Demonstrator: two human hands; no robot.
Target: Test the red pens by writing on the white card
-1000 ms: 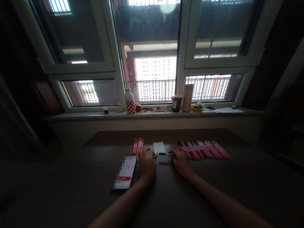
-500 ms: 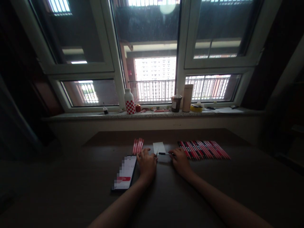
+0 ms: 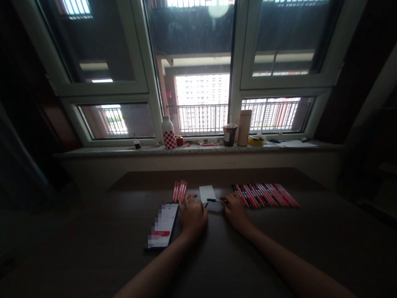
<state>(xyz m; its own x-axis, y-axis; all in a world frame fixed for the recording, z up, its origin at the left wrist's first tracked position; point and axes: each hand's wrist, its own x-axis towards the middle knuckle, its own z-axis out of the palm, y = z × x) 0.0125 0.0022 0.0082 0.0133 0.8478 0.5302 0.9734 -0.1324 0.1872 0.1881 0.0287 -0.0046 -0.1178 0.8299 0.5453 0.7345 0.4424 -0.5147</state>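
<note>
L hand [image 3: 194,214] edges right, gap to blk/wht pen [image 3: 212,200] at white paper [image 3: 206,192] tightens; pcs look apart. R hand [image 3: 235,209] still pinches pen. L fingers curled by thin dark piece [image 3: 206,205], grip unclear.

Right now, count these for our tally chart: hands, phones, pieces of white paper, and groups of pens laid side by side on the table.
Hands: 2, left hand and right hand
Phone: 1
White paper: 1
Pen groups: 2, small red group and long red-and-black row
Total: 6
</note>
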